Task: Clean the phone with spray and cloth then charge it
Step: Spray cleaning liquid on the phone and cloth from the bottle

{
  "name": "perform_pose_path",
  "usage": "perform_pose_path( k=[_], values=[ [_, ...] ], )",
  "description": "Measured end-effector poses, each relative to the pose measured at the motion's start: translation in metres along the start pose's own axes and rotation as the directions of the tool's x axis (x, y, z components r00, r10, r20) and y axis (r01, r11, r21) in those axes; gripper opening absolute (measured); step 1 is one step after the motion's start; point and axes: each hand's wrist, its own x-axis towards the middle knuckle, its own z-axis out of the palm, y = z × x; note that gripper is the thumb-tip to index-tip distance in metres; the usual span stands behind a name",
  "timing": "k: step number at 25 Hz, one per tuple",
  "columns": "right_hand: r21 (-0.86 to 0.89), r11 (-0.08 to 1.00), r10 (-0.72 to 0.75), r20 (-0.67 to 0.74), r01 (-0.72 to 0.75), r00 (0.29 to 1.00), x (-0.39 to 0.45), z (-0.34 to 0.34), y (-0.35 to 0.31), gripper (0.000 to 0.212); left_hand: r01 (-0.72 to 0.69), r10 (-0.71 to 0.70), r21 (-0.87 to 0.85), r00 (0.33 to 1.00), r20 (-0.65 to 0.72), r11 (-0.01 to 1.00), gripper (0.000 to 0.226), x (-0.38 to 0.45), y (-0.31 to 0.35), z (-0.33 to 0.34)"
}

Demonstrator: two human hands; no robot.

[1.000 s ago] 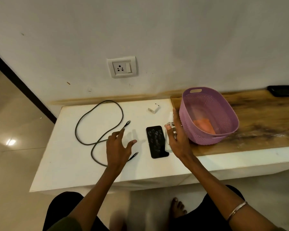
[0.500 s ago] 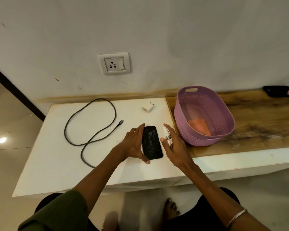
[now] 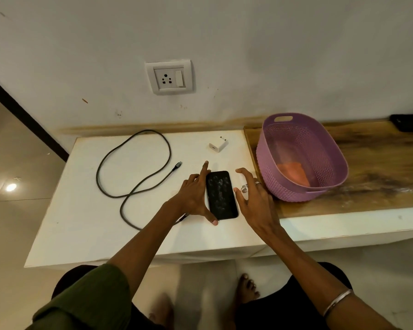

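While the glossy black rectangular phone [image 3: 221,194] lies flat, screen smudged, on the matte white tabletop [image 3: 81,210], the left hand [image 3: 192,195] lays straight, spread fingers along its left edge, with the thumb touching the near corner. The right hand [image 3: 256,203] is just right of it, fingers splayed about a small clear spray bottle [image 3: 244,188]; I cannot tell whether they grip it. A folded orange cloth [image 3: 293,173] sits inside the oval lilac perforated plastic basket [image 3: 272,148].

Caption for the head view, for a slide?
Left hand touches the smudged phone on the white table; right hand at the spray bottle; cloth in the basket.
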Motion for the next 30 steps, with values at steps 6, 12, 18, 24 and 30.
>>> perform_pose_path(
  k=[6, 12, 18, 24, 30],
  values=[
    [-0.092, 0.994, 0.045, -0.07, -0.051, 0.997, -0.001, -0.009, -0.002, 0.045, 0.011, -0.011, 0.018, 1.0, 0.0, 1.0, 0.164, 0.0, -0.003, -0.001],
    [-0.292, 0.954, 0.056, -0.065, -0.073, 0.996, -0.017, -0.013, 0.002, 0.06, 0.01, -0.01, 0.024, 1.0, 0.01, 1.0, 0.164, 0.0, -0.003, -0.001],
    [-0.517, 0.852, 0.071, -0.042, -0.083, 0.997, -0.022, -0.009, -0.007, 0.066, 0.021, -0.022, 0.024, 1.0, 0.019, 0.999, 0.163, 0.001, -0.002, -0.002],
    [-0.471, 0.867, 0.161, -0.049, -0.165, 0.986, -0.032, -0.022, 0.001, 0.059, 0.026, -0.026, 0.045, 1.0, 0.004, 0.999, 0.167, 0.001, -0.004, 0.0],
    [-0.517, 0.846, 0.166, 0.021, -0.132, 0.986, -0.045, -0.035, -0.002, 0.063, 0.014, -0.015, 0.074, 1.0, 0.01, 0.997, 0.168, 0.0, -0.003, 0.0]
  ],
)
